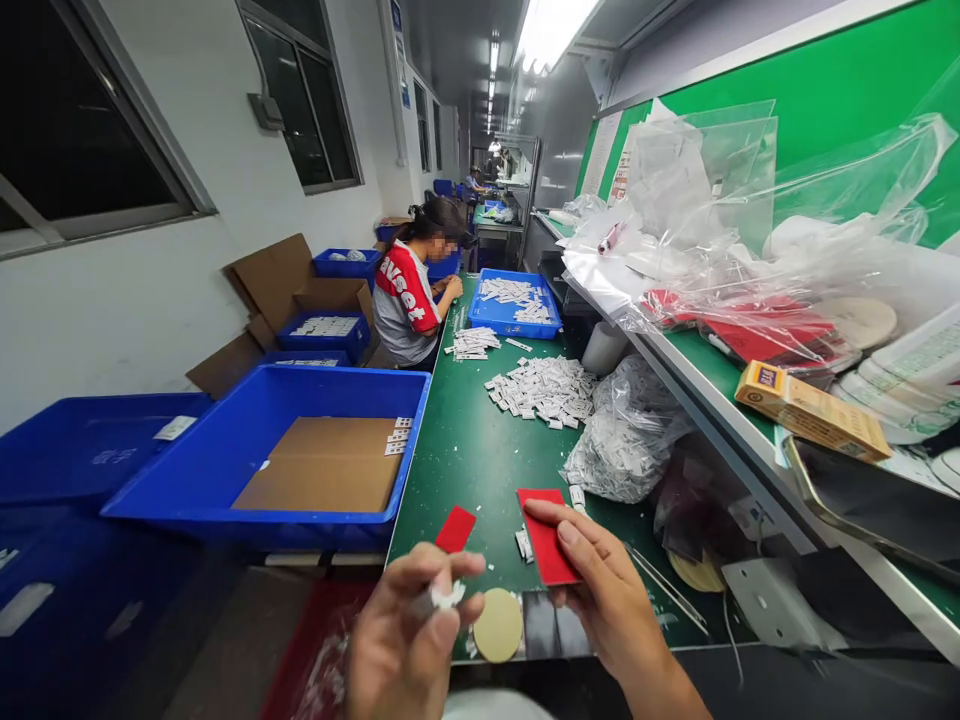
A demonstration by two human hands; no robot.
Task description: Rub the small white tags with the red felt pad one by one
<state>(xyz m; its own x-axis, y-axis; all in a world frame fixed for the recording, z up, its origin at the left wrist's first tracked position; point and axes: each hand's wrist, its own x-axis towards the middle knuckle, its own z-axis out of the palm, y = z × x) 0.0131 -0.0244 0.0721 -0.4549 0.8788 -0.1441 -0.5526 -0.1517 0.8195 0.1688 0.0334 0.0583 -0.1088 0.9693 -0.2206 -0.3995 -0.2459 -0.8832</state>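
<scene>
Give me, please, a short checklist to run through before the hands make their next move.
1. Flat red rectangular pad held in the right hand: ok.
2. Small white piece held in the left hand: ok.
3. White piece's exact shape and facing: cannot tell, it is blurred.
4. Slim silvery metal tweezers lying on the green tabletop, free of both hands: ok.
5. Tabletop free of loose bits: not ok, tiny white scraps are scattered on it.

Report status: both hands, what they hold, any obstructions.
Left hand pinching small white piece. Right hand gripping flat red piece. Possible obstructions: second red piece, yellowish disc close by.
</scene>
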